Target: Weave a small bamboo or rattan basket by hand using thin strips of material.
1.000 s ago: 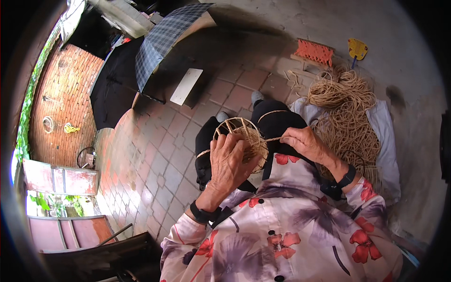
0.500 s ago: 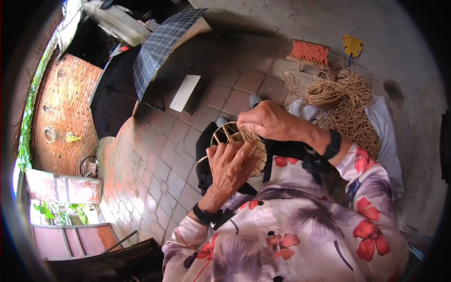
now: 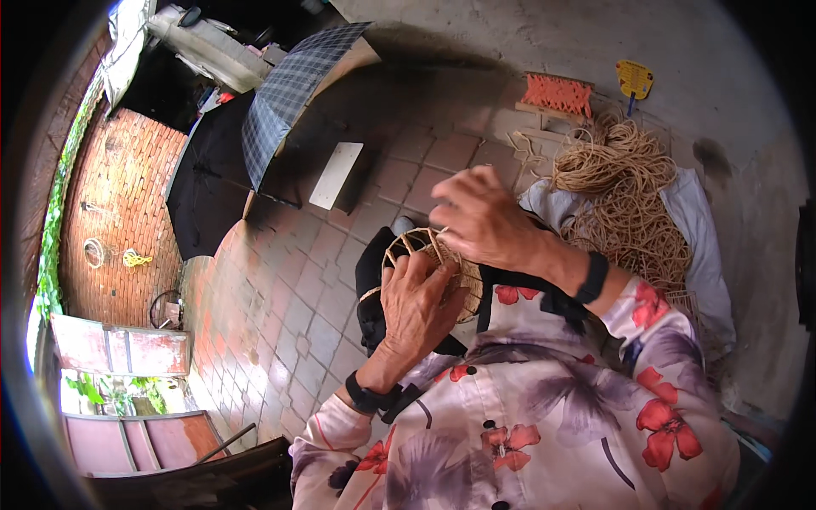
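A small round basket (image 3: 464, 276) of tan cord, with a rim of open loops, rests on my lap over dark cloth. Across its near left side lies my left hand (image 3: 418, 297), its fingers curled over the rim and holding it. Just above the basket's far right side is my right hand (image 3: 486, 223). Its fingers are bent, apart and slightly blurred, and no strand shows clearly between them. The inside of the basket is partly hidden by both hands.
A large heap of tan cord (image 3: 625, 195) lies on a white sack (image 3: 699, 246) to the right. Behind it are a low stool with an orange woven seat (image 3: 557, 95) and a yellow fan (image 3: 634, 79). Open umbrellas (image 3: 293, 85) and a pale board (image 3: 337, 175) stand on the tiled floor.
My right hand has lifted slightly off the basket rim, and its fingers have loosened from a pinch. My left hand keeps hold of the basket, having shifted slightly right.
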The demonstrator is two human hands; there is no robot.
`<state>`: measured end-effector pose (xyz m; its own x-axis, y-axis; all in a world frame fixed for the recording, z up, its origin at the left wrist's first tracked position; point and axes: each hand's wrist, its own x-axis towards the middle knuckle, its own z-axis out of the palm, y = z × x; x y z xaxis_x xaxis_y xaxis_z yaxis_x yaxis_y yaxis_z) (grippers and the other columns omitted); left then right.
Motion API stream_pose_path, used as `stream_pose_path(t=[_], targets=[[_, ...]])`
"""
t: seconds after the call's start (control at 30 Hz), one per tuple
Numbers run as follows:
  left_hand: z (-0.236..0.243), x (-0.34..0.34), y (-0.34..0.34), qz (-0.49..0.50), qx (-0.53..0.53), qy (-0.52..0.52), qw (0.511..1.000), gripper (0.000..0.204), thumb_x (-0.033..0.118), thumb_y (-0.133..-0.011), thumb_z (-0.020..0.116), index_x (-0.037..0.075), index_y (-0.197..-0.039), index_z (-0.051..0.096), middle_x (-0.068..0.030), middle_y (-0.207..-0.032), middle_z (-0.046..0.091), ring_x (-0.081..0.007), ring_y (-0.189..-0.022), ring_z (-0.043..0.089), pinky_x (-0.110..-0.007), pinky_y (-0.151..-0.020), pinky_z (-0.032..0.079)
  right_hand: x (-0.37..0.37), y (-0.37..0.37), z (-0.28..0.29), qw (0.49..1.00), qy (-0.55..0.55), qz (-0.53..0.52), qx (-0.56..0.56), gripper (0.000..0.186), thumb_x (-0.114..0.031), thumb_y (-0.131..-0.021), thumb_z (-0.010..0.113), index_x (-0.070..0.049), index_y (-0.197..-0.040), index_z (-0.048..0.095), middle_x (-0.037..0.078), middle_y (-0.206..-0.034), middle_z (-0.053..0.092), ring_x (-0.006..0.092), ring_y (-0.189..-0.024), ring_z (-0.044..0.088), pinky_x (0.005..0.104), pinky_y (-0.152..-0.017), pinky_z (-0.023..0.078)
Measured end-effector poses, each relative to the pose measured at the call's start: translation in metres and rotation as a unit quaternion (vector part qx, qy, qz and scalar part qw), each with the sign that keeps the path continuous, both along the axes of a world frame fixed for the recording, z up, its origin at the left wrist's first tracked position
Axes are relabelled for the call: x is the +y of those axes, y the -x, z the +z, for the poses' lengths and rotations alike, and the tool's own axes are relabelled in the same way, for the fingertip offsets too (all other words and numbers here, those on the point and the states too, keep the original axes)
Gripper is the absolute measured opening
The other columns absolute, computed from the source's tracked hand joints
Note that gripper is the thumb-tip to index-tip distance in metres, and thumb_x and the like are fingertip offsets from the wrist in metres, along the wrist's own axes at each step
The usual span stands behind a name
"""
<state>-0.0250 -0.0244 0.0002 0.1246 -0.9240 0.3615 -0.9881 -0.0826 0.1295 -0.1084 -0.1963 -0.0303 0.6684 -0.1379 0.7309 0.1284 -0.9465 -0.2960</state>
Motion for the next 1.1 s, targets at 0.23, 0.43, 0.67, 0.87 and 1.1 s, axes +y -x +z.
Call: stream_pose_path(t=[0.23,0.43,0.67,0.87,1.1], targets=[[0.022,-0.033,-0.035,-0.017,0.252,-0.334,0.908,0.021,0.018,-0.084,0.063,0.007,-0.101,0.068,-0.0125,-0.101,0.067,-0.0313,-0.084,0.067,-0.037,-0.068,0.053,0.018,0.051,-0.044,0.98,-0.191,0.056,0.029,0.018,-0.006,-0.07,0.071,-0.007,-0.085,0.06,0.007,-0.082,0.06,0.0274,-0.076,0.061,0.0379,-0.07,0.048],[-0.025,-0.02,-0.089,-0.296,0.357,-0.23,0.856,0.02,0.01,-0.087,0.063,0.006,-0.105,0.07,-0.0131,-0.11,0.064,-0.0212,-0.095,0.065,-0.032,-0.077,0.053,0.035,0.041,-0.05,0.977,-0.203,0.045,0.046,0.014,-0.005,-0.071,0.068,-0.007,-0.082,0.059,0.007,-0.083,0.06,0.0292,-0.077,0.063,0.039,-0.069,0.05],[0.01,-0.016,-0.018,0.022,0.16,-0.187,0.969,0.027,0.024,-0.074,0.076,0.011,-0.095,0.064,-0.0051,-0.072,0.067,-0.0222,-0.065,0.067,-0.034,-0.059,0.051,0.023,0.042,-0.056,0.946,-0.308,0.078,0.066,0.014,-0.007,-0.074,0.069,-0.001,-0.081,0.059,0.01,-0.081,0.053,0.0274,-0.076,0.058,0.0359,-0.069,0.047],[0.008,-0.011,-0.013,0.026,0.222,-0.169,0.96,0.025,0.025,-0.076,0.073,0.011,-0.096,0.067,-0.0083,-0.082,0.07,-0.0279,-0.071,0.069,-0.039,-0.064,0.054,0.001,0.044,-0.053,0.856,-0.482,0.152,0.113,0.016,-0.012,-0.085,0.063,0.003,-0.082,0.061,0.004,-0.081,0.057,0.0112,-0.072,0.054,0.0264,-0.066,0.043],[-0.004,-0.022,-0.005,-0.005,0.137,-0.027,0.99,0.018,0.015,-0.073,0.072,0.011,-0.091,0.067,-0.0063,-0.078,0.058,-0.0265,-0.07,0.063,-0.038,-0.062,0.05,0.0,0.087,-0.036,0.607,-0.723,0.306,0.127,0.02,-0.021,-0.087,0.061,-0.003,-0.083,0.063,0.005,-0.077,0.061,0.0063,-0.058,0.042,0.0208,-0.055,0.034]])
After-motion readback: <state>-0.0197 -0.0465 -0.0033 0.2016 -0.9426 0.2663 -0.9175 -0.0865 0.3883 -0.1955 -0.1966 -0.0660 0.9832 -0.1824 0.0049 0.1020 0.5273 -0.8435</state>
